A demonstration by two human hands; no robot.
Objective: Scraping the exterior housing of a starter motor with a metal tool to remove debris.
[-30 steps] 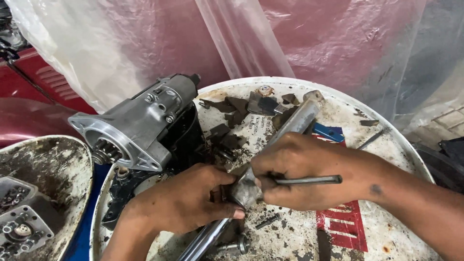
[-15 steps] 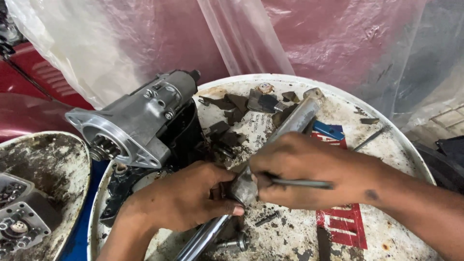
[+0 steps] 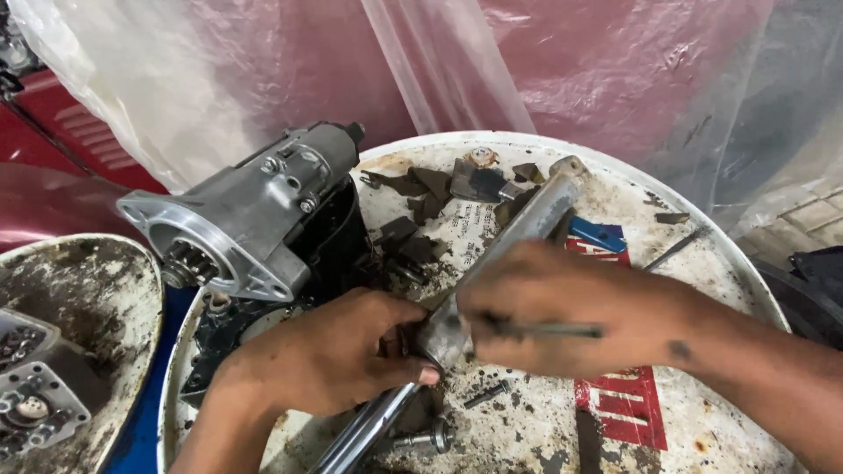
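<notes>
Steel bar [image 3: 527, 224] is laid diagonally across the grimy white drum lid [image 3: 702, 263] and gripped midway by both hands: left hand [image 3: 329, 360] closed beneath, right hand [image 3: 562, 307] clamped above, also pinching a thin rod [image 3: 562, 331]. Starter motor [image 3: 255, 211] rests just beside.

A starter motor [image 3: 255, 219] lies at the left rear of a round drum-top surface [image 3: 702, 254]. A long metal bar [image 3: 527, 224] crosses the middle diagonally, both hands meeting on it. Loose bolts [image 3: 421, 437] lie in front.
</notes>
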